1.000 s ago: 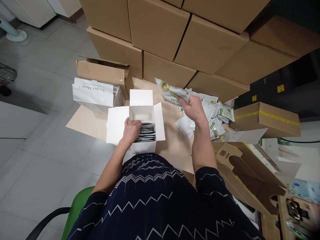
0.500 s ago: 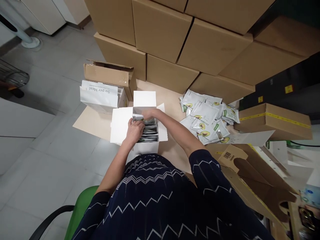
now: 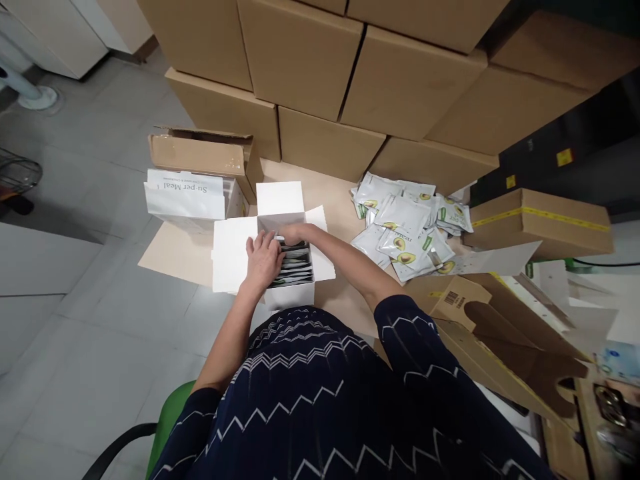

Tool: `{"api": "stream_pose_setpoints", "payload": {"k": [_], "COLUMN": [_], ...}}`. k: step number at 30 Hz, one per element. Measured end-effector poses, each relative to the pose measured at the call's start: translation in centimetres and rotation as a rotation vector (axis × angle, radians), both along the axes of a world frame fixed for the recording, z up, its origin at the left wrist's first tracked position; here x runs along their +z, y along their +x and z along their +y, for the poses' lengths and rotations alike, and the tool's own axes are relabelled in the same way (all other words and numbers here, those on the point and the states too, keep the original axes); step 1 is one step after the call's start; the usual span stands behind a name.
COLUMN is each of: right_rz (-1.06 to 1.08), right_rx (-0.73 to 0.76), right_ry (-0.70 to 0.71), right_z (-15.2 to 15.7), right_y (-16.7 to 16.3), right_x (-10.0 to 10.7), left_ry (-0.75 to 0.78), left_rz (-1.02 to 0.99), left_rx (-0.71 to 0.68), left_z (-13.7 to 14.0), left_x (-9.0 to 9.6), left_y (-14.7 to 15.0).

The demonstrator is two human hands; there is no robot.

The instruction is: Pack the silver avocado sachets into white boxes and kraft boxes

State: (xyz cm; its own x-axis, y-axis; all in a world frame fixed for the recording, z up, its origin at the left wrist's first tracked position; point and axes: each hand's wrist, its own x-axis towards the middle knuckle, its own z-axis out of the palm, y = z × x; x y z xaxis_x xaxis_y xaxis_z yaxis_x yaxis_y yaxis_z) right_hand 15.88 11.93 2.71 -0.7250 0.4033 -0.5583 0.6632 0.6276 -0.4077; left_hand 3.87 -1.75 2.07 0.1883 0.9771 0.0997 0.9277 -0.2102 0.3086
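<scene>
Left hand [image 3: 264, 259], fingers parted, touches pouches [image 3: 294, 269] in the white box [image 3: 291, 295]; right hand [image 3: 293, 233] dips inside, grip too hidden to tell.

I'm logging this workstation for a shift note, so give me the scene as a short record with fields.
White box: open on the table, flaps spread
Box contents: packets in a row, filling the near part
Left hand: over the box's left side, fingers at the packets
Right hand: reaching into the box's far part; fingertips hidden, grip unclear
Right of box: loose pile of avocado-print pouches
Left of box: white carton lettered "Su-per Meal"
Behind: stacked brown cartons
</scene>
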Motion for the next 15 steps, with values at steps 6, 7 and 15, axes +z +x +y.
{"api": "stream_pose_setpoints", "payload": {"k": [6,7,15], "right_rz": [0.147,0.143,0.854], "right_rx": [-0.042,-0.053,-0.655], "right_ry": [0.007,0.019,-0.067], "right_z": [-0.2,-0.4,-1.5], "right_y": [1.2,1.4,6.0], "right_x": [2.7,2.9,3.2], "left_ry": [0.020,0.023,0.013], "left_rz": [-0.041,-0.033,-0.011], "left_rx": [0.053,0.065,0.043], "left_z": [0.3,0.3,0.3], "left_x": [-0.8,-0.8,-0.6], "left_y": [0.0,0.0,0.0]}}
